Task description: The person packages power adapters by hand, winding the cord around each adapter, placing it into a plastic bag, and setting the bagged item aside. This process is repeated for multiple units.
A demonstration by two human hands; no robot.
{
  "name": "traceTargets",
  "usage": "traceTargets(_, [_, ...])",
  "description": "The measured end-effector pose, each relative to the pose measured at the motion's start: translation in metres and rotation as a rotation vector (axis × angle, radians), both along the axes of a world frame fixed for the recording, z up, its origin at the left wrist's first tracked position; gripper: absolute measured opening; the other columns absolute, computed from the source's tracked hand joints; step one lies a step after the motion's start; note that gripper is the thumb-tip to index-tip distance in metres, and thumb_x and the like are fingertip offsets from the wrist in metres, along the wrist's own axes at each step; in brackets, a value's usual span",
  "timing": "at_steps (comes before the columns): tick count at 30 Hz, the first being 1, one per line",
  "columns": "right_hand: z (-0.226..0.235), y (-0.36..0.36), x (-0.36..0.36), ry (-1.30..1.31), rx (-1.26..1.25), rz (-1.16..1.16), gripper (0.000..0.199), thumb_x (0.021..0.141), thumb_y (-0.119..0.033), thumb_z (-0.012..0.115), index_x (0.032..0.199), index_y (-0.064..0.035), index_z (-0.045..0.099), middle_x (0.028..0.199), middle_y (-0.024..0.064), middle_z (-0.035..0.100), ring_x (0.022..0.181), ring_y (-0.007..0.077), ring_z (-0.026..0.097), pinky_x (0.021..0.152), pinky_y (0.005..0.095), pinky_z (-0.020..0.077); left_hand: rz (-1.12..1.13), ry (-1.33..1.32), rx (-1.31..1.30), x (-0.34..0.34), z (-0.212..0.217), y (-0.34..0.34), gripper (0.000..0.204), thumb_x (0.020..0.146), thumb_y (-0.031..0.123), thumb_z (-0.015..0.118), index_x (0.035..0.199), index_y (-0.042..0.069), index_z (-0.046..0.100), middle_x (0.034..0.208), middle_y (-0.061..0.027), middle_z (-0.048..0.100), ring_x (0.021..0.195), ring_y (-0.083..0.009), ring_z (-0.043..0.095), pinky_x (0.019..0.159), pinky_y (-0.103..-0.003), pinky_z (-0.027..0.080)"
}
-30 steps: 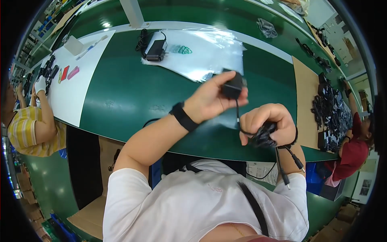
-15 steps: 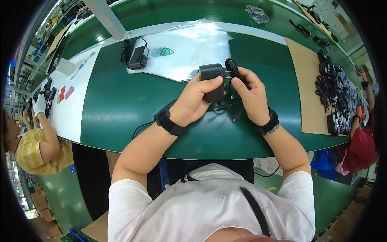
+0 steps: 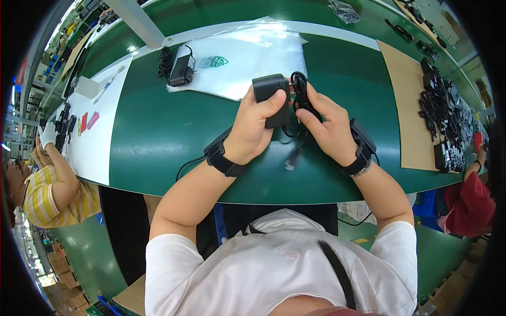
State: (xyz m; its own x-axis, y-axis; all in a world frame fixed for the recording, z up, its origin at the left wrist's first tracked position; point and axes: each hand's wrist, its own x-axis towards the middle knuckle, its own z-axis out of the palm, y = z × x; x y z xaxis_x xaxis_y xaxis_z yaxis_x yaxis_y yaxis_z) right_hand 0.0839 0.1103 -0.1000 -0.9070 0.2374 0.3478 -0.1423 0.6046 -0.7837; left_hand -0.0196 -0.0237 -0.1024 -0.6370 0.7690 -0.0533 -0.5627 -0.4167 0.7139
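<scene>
My left hand [image 3: 254, 125] is closed round a black power adapter [image 3: 271, 87], the thumb lying across its face. My right hand [image 3: 331, 126] grips the bundled black cable [image 3: 300, 92] beside the adapter's prongs. Below the two hands dangles the cable's loose end with a connector [image 3: 291, 159], somewhat blurred. Beyond them lies a stack of clear plastic bags [image 3: 247, 55] on the green table [image 3: 158, 142]. A second black adapter [image 3: 182, 71] with coiled cable rests on the left end of the bags.
Brown cardboard [image 3: 408, 121] at the right borders a heap of black adapters and cables [image 3: 443, 118]. A white sheet [image 3: 92, 142] on the left carries a pen, a red piece and a pink piece. Co-workers sit at both sides: a yellow striped shirt [image 3: 58, 195] and a dark red sleeve [image 3: 469, 205].
The adapter and cable bundle have shifted slightly up and left with my hands. The cable's loose end now hangs lower, under the adapter. The right hand has turned a little.
</scene>
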Motion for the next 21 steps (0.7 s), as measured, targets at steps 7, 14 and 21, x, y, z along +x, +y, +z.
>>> traceTargets(7, [-0.005,0.008,0.0,0.105,-0.159,0.208,0.064,0.079,0.001,0.058,0.136,-0.0037,0.03,0.103,0.017,0.058,0.094,0.0219,0.058,0.083,0.0258,0.0426,0.009,0.126,-0.016,0.004,0.005,-0.004,0.032,0.078,0.006,0.067,0.102,0.004,0.046,0.094,-0.0047,0.054,0.085,-0.0135,0.054,0.076,-0.027,0.045])
traceTargets(14, [0.006,-0.003,0.006,-0.025,0.008,0.117,0.069,0.08,0.002,0.055,0.14,-0.0037,0.02,0.105,0.0157,0.056,0.09,0.017,0.059,0.083,0.0276,0.0442,0.008,0.177,-0.078,0.008,0.003,-0.003,0.031,0.075,0.004,0.069,0.096,0.005,0.046,0.091,-0.0038,0.053,0.082,-0.0109,0.052,0.074,-0.025,0.045])
traceTargets(21, [-0.005,0.007,0.005,-0.11,-0.311,0.303,0.071,0.08,0.003,0.053,0.14,-0.0028,0.015,0.099,0.0136,0.056,0.081,0.0155,0.06,0.074,0.0273,0.0477,-0.191,0.225,-0.068,-0.006,0.008,-0.006,0.033,0.075,0.002,0.067,0.098,0.004,0.044,0.092,-0.0069,0.055,0.08,-0.015,0.056,0.068,-0.029,0.049])
